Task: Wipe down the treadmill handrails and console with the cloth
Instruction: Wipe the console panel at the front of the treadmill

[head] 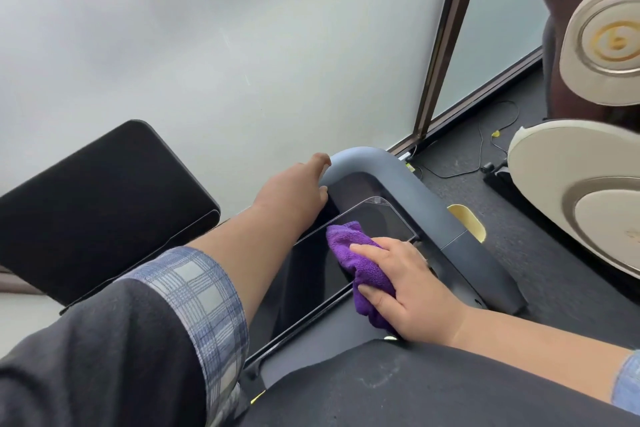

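A frosted glass wall (242, 45) fills the upper part of the view, split by a dark brown frame post (446, 31) that runs down to the grey carpet floor (540, 229). Below it stands the treadmill, seen from above at a tilt. Its grey-blue handrail (408, 198) bends in a curve at the front and runs down the right side toward the person. Inside that curve lies the console (377, 222), a dark glossy panel with a thin pale edge. A black padded block (100, 201) sits to the left, against the wall.

On the right, large cream headphones (602, 45) hang close to the camera, with a second cream cup (581, 194) below them. A thin black cable (485, 149) trails over the floor near the post.

The left arm reaches forward, its dark sleeve with a blue checked cuff (194, 305) pushed up. The left hand (294, 187) grips the bend of the handrail, fingers curled over the top of it and thumb underneath. The right hand (401, 281) presses a purple cloth (356, 263) onto the console, with the thumb and fingers curled around the bunched fabric. The cloth lies on the right part of the panel, just beside the handrail, one end sticking out ahead of the fingers and the other hanging back under the palm.
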